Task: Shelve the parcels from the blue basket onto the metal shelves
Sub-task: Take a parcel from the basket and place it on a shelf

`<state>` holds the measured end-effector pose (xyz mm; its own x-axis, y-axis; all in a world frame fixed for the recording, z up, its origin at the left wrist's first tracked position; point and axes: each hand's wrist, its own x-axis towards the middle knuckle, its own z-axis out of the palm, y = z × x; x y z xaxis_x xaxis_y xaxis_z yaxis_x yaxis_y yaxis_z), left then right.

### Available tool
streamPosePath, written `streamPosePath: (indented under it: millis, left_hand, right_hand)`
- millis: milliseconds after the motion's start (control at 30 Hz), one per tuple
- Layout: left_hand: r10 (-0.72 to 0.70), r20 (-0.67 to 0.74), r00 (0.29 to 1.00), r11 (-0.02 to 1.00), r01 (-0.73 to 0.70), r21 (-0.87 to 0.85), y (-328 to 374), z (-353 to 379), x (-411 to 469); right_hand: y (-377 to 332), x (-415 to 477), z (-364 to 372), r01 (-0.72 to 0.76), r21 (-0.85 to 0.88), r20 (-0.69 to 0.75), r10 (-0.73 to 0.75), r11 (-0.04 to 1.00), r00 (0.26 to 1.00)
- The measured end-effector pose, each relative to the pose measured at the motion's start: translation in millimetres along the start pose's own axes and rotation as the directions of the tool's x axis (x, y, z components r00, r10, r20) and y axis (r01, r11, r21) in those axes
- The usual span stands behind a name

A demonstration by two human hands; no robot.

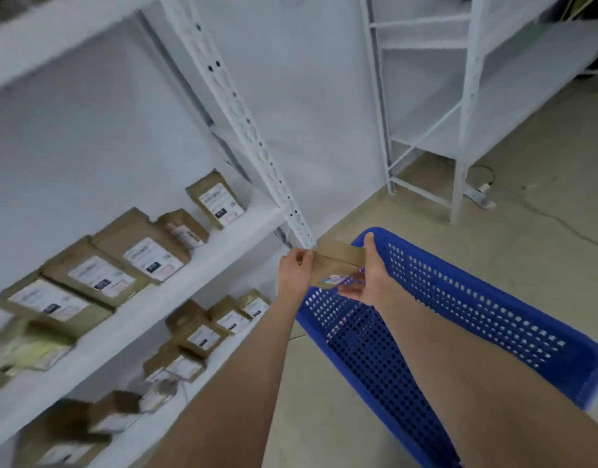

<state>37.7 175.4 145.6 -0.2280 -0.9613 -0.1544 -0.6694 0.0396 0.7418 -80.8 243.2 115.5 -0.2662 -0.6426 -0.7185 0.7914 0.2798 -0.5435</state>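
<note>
Head view: the small brown parcel (338, 260) is up in the air between both hands. It hangs over the far left corner of the blue basket (476, 298), just in front of the foot of the perforated white upright (250, 130). The left hand (295, 270) pinches its left end between thumb and fingers. The right hand (371, 276) grips its right end, with the thumb raised along the far edge and the fingers curled underneath. The hands are thus apart by the parcel's length, both clamped on it, and its long axis runs side to side between them.

The metal shelves (230, 243) lie to the left of the hands and slightly beyond them, so the left hand is the nearer one. The likely move is a swing leftward, left end leading. Bare board shows at the right end of the middle shelf, next to the shelved parcels (139, 251), which lie in rows with their white labels up.

The held parcel is flat kraft-brown cardboard, much smaller than most of those already shelved. A white and blue label (334, 280) sits at its near lower edge, partly hidden by the right fingers, and its print is too blurred to read. It looks light and stiff enough to be carried by one end
</note>
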Motion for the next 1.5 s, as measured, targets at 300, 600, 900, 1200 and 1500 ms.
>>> streamPosePath:
  millis: [300,600,900,1200,1500]
  left_hand:
    - [-0.182,-0.155,0.971,0.942,0.127,-0.310,-39,-156,-56]
    - [-0.312,0.010,0.950,0.762,0.257,-0.594,-141,-293,-96]
    - [-0.197,-0.068,0.978,0.825,0.128,-0.550,-226,-428,-127]
    - [-0.163,-0.116,0.980,0.915,0.106,-0.390,-261,-516,-136]
    - [-0.473,-0.153,0.868,0.676,0.246,-0.695,-300,-502,-135]
  right_hand:
    - [56,-63,127,0.101,-0.202,0.233,-0.052,0.974,0.971]
    - [160,-100,231,0.143,-0.281,0.389,-0.024,0.949,0.921]
    - [258,-164,327,0.245,-0.557,0.490,0.075,0.794,0.869]
    - [305,-179,374,0.199,-0.564,0.456,0.101,0.801,0.884]
    - [349,-179,407,0.010,-0.326,0.459,0.149,0.945,0.876]
